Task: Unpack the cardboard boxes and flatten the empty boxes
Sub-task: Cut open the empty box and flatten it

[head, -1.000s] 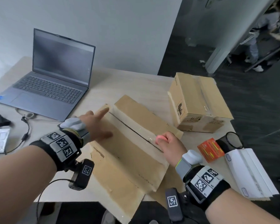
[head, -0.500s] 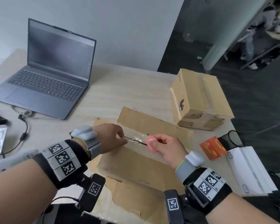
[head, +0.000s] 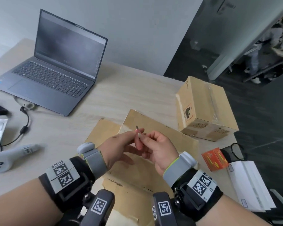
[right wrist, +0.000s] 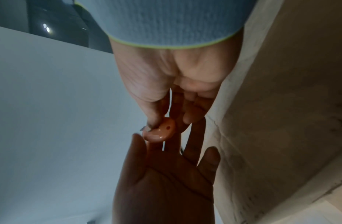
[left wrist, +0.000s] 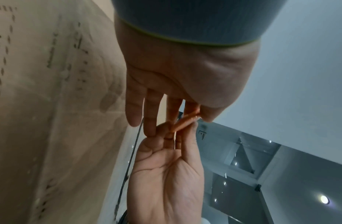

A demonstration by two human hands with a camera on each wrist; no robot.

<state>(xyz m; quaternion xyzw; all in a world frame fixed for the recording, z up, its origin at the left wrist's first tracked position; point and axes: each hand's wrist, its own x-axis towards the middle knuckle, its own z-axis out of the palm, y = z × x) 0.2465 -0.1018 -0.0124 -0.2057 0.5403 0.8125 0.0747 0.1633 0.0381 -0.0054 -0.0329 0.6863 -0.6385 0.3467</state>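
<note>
Both hands hover together above the flattened cardboard box (head: 137, 178), which lies on the table in front of me. My right hand (head: 141, 137) pinches the round body of a small pink cutter (right wrist: 160, 131) between thumb and fingers. My left hand (head: 136, 134) pinches the cutter's (left wrist: 185, 119) other end between thumb and index finger, its remaining fingers straight. A short blade tip (head: 137, 127) sticks out above the fingers. A sealed, taped cardboard box (head: 203, 103) stands upright at the right rear.
An open laptop (head: 55, 66) sits at the back left with a cable (head: 23, 128) trailing from it. A grey controller (head: 10, 155) lies at the left. An orange packet (head: 215, 159), a black mesh cup (head: 234, 152) and white envelopes (head: 248, 185) lie near the table's right edge.
The right hand ran the cutter along the flat box's taped seam while the left held the cardboard. Both hands have since lifted off and met at the cutter.
</note>
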